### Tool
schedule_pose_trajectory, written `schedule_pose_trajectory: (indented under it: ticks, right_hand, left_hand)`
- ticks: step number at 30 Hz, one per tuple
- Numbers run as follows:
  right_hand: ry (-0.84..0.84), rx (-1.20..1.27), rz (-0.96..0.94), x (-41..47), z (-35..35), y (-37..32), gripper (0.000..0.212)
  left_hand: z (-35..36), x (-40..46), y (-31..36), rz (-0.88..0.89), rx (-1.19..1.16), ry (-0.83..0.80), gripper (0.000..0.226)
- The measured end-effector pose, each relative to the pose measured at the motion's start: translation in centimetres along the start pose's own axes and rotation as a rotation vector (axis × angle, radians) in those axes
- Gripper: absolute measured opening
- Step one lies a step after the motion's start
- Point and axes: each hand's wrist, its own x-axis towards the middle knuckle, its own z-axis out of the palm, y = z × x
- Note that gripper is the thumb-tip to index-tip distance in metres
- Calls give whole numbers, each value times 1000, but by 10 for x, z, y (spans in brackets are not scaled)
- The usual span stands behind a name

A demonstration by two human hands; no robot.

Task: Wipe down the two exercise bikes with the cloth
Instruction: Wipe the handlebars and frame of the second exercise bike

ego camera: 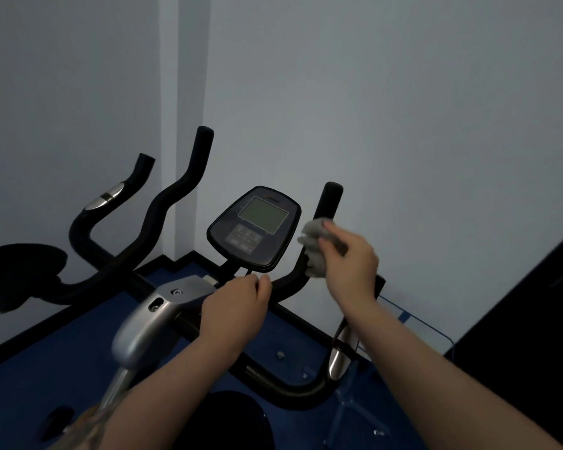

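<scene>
Nearest the camera, a dark saddle [221,420] fills the bottom edge between two bare forearms. Just beyond it, the left hand [233,311] rests on the black handlebar of the near bike, beside the silver stem housing [140,332]; its fingers curl down over the bar below the console, though how tightly they close on it cannot be told. To the right and slightly farther on, the right hand [350,258] grips a bunched grey cloth [316,246], fingers and thumb curled round it, and holds it against the right upright grip [329,199] of the handlebar, about midway up its curve. Between the two hands the console [255,227] tilts toward the camera, its pale screen above a block of buttons. Farther left stands a second bike, showing a black handlebar [173,193] with a silver sensor patch [106,196] and a dark blurred pad [20,274] at the frame's edge. Blue flooring [46,358] runs under both bikes to grey-white walls [403,108] meeting in a corner behind
</scene>
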Motion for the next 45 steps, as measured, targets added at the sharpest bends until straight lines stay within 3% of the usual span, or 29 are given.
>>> schedule_pose_trajectory:
  ticks: [3,5,8,11,13,14,17,21,23,26,31,34,39,43,45]
  right_hand:
    - [96,-78,-277,31,-9,-18,30]
    - [55,-268,-345,41,-7,-23,31]
    - [-149,-565,-346,15,4,-7,22]
    - [-317,-434,-294,-4,5,-6,7]
    - [-294,-297,-292,15,1,-22,20]
    - [-255,-327,-323,28,-2,-29,21]
    - [-157,-547,-441,51,-8,-36,12]
    - [-301,-763,-342,16,14,-11,27]
    - [-323,-723,-299,-1,20,-4,28]
    - [-435,-632,-275,15,12,-15,20]
    - [-191,-706,-458,50,-1,-29,12]
    - [-249,-742,-389,8,17,-4,15]
    - [-320,-511,-264,4,12,-7,18]
    - [-43,-597,-499,44,-3,-29,11]
    - [-6,-696,-560,39,1,-20,17]
  left_hand:
    - [0,1,-1,-16,39,-19,31]
    - [1,-1,0,21,71,-12,24]
    - [0,-4,-1,40,116,10,23]
    - [1,-4,-1,61,150,30,24]
    - [3,-3,-4,85,186,42,16]
    - [3,-2,-5,101,220,22,8]
    - [4,-2,-7,112,239,-1,14]
    - [3,-2,-4,87,165,59,18]
    - [4,-2,-3,71,154,70,24]
    - [4,-3,-5,119,222,60,13]
    - [7,-1,-8,152,302,20,18]
    - [5,-2,-5,98,217,66,9]
    - [7,-2,-5,73,121,86,26]
    - [6,2,-1,10,82,33,42]
    - [4,2,-2,15,116,20,40]
